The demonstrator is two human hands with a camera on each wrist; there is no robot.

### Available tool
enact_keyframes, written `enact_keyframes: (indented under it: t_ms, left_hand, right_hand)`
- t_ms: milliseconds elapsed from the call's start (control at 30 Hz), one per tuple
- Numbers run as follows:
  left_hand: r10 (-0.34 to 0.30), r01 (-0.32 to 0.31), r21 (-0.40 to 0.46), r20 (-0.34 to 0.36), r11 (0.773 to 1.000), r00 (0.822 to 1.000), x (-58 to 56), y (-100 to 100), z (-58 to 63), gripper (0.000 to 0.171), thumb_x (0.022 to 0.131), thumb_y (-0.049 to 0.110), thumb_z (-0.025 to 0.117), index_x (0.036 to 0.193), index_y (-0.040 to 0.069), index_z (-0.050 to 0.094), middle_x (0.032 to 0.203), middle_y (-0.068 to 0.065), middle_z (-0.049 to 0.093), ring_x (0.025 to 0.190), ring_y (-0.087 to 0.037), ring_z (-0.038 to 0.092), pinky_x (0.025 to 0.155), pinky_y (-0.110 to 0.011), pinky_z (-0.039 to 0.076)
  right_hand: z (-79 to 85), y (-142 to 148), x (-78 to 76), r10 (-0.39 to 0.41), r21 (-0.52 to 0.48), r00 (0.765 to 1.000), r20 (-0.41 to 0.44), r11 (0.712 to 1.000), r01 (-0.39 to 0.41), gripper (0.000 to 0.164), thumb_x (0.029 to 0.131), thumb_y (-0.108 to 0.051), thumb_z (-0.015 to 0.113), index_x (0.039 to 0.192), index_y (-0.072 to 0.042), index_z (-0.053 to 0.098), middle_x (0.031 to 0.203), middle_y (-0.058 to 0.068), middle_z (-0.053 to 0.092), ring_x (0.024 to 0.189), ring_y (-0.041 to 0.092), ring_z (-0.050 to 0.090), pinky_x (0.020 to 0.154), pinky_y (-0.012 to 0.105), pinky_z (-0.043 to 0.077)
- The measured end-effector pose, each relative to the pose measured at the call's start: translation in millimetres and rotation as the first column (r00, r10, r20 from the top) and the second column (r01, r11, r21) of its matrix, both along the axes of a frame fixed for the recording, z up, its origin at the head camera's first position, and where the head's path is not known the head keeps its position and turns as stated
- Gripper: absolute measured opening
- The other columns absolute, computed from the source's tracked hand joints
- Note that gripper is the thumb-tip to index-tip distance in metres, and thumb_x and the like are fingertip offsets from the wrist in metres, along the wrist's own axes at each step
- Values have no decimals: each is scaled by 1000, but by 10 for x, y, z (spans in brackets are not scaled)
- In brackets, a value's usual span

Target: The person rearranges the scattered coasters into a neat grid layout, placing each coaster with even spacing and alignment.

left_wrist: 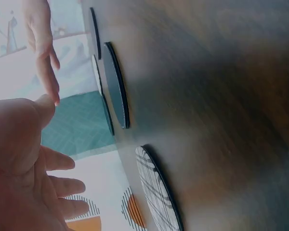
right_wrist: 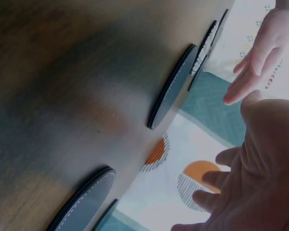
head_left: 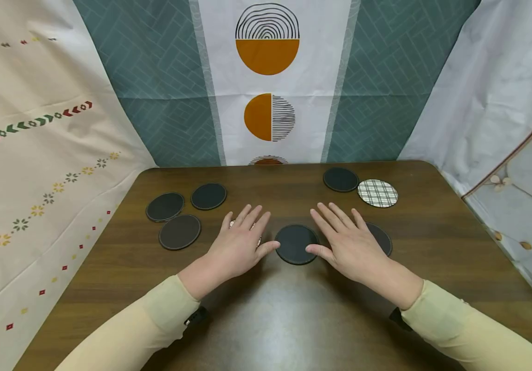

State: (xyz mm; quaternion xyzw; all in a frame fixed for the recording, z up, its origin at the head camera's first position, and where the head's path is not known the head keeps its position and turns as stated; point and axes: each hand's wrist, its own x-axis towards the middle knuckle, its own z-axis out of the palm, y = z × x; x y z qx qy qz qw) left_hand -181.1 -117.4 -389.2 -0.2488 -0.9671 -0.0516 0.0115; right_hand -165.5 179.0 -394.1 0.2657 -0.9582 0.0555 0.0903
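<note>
My left hand (head_left: 235, 245), fingers spread, hovers above a plaid coaster (left_wrist: 156, 187) that it mostly hides in the head view. My right hand (head_left: 351, 245) is likewise spread in the air, partly covering a dark round coaster (head_left: 379, 239). Between the two thumbs lies a black stitched coaster (head_left: 296, 244), flat on the table. Both wrist views show a gap between the palms and the tabletop. Neither hand holds anything.
On the wooden table (head_left: 266, 319), three dark coasters (head_left: 165, 207) lie at the left, two of them touching or nearly so. A black coaster (head_left: 341, 179) and a white plaid coaster (head_left: 378, 193) sit at the back right. Patterned cloths (head_left: 164, 82) hang around the table.
</note>
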Motion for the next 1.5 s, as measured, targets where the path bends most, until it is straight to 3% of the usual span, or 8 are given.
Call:
enact_keyframes:
  t_ms: [167, 300, 667, 1067, 1167, 1267, 1367, 1500]
  left_hand:
    - [-35, 35, 46, 0, 998, 999, 39, 26, 14, 81, 111, 61, 57, 170, 7, 43, 173, -19, 40, 161, -41, 36, 124, -67, 32]
    - [-55, 48, 125, 51, 991, 997, 70, 62, 37, 79, 111, 55, 62, 167, 3, 45, 168, -21, 46, 154, -41, 46, 123, -60, 39]
    - [-30, -7, 224, 160, 975, 987, 88, 132, -26, 67, 112, 45, 65, 160, 0, 54, 156, -20, 58, 143, -36, 57, 116, -51, 49]
    - [-35, -56, 338, 255, 939, 966, 60, 162, -84, 51, 112, 31, 69, 150, -3, 63, 143, -20, 65, 123, -32, 67, 105, -50, 55]
    - [-34, -69, 365, 270, 929, 962, 52, 172, -103, 49, 110, 28, 70, 148, -3, 65, 137, -19, 67, 113, -29, 68, 98, -48, 57]
    - [-34, -73, 376, 270, 924, 962, 46, 177, -109, 47, 110, 25, 72, 146, -4, 66, 128, -17, 68, 106, -26, 66, 93, -45, 57]
    - [-40, -59, 372, 254, 926, 966, 27, 179, -115, 38, 108, 23, 73, 136, -2, 71, 109, -11, 68, 96, -23, 61, 84, -41, 53]
    - [-34, -61, 354, 256, 933, 966, -4, 185, -134, 31, 107, 22, 74, 128, 0, 72, 93, -3, 63, 87, -19, 57, 77, -39, 50]
  right_hand:
    - [6, 16, 31, -5, 5, 1000, 24, 1000, 5, 84, 111, -61, 57, 174, -10, 34, 178, 15, 32, 164, 40, 30, 125, 72, 24]
    - [8, 31, 52, 1, -12, 999, 40, 1000, 0, 83, 111, -60, 57, 173, -8, 36, 176, 17, 37, 161, 41, 35, 124, 72, 29]
    - [10, 15, 96, 20, -96, 996, 89, 995, -12, 81, 111, -54, 62, 167, 0, 43, 168, 23, 47, 152, 43, 49, 120, 65, 40]
    - [17, -24, 74, -61, -135, 980, 191, 987, 87, 79, 110, -57, 62, 161, 2, 52, 155, 24, 58, 139, 44, 61, 103, 62, 55]
    - [33, -24, 59, -58, -156, 973, 225, 983, 95, 75, 111, -55, 61, 156, 5, 57, 147, 24, 62, 132, 41, 66, 99, 60, 58]
    - [44, -21, 28, -53, -194, 959, 280, 975, 110, 69, 112, -51, 63, 151, 6, 61, 126, 17, 69, 108, 33, 73, 91, 53, 60]
    - [49, -16, -9, -53, -219, 944, 325, 967, 129, 65, 112, -47, 65, 147, 7, 64, 103, 7, 67, 87, 22, 65, 80, 45, 57]
    - [43, -21, -42, -46, -229, 936, 349, 964, 133, 58, 110, -42, 69, 142, 7, 68, 89, 0, 63, 80, 17, 59, 75, 41, 53]
